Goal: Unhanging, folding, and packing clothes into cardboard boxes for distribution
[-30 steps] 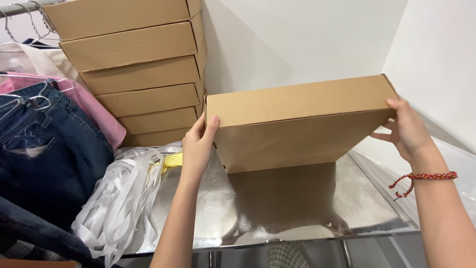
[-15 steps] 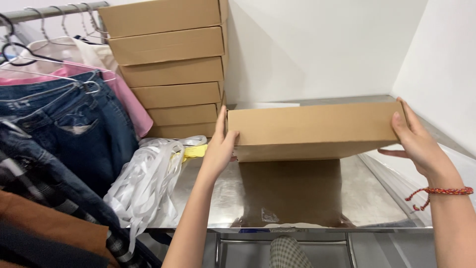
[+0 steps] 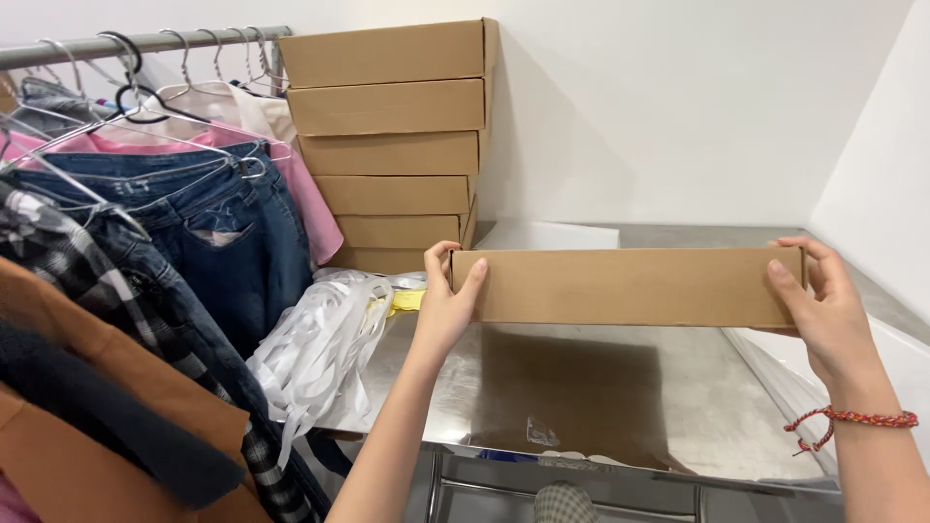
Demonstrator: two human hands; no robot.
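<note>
You hold the flat cardboard box (image 3: 628, 287) level above the steel counter (image 3: 620, 397), left hand (image 3: 448, 300) clamped on its left end, right hand (image 3: 819, 302) on its right end, fingers wrapped over the edges. Keep it level and the grip even. Mind the box stack (image 3: 392, 145) and the white straps (image 3: 320, 344) on the left.

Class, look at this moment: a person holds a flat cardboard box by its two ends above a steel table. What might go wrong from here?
The flat cardboard box is held only at its ends by the left hand and right hand; it might slip. Moved left, it might knock the stack of boxes.
</note>
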